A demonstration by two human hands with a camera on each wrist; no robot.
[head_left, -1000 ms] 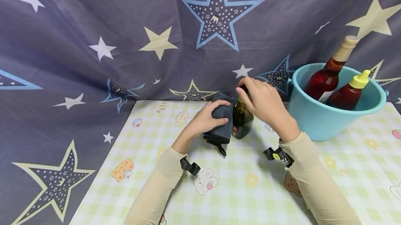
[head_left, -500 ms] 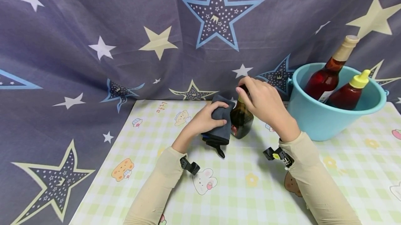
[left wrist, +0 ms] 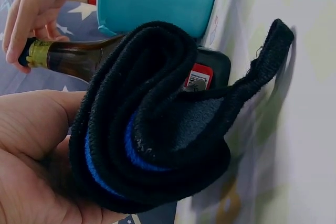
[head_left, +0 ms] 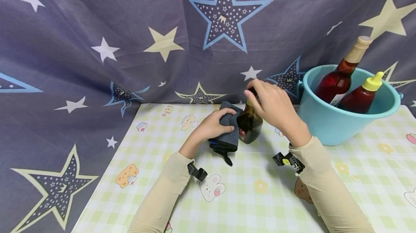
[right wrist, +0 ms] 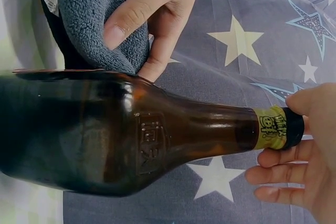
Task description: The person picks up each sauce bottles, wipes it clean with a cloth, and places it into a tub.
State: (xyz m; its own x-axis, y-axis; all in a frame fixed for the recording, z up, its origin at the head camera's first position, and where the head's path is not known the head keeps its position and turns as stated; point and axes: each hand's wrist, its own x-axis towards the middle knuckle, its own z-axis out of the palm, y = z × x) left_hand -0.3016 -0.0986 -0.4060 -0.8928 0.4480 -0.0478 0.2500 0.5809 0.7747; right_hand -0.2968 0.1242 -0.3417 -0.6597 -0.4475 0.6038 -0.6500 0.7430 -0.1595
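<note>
A folded grey terry cloth [head_left: 229, 132] with black edging and a hanging loop is gripped by my left hand [head_left: 212, 124]. It touches the side of a dark brown glass bottle [head_left: 250, 126]. The bottle stands upright on the table, with a yellow neck band and black cap [right wrist: 295, 128]. Thumb and fingers of my right hand [head_left: 273, 103] pinch that cap from above. In the left wrist view, the rolled cloth [left wrist: 152, 119] hides part of the bottle and its red label [left wrist: 199, 77].
To the right stands a light blue bucket [head_left: 334, 128]. In it lean a tall red bottle [head_left: 336, 83] and a red squeeze bottle [head_left: 359, 99] with a yellow nozzle top. A checked cloth [head_left: 247, 204] covers the table; a star-patterned curtain [head_left: 130, 27] hangs behind.
My left hand and the cloth have shifted slightly left and toward me along the bottle's side. My right hand stays on the cap, and the bottle stands nearly where it was.
</note>
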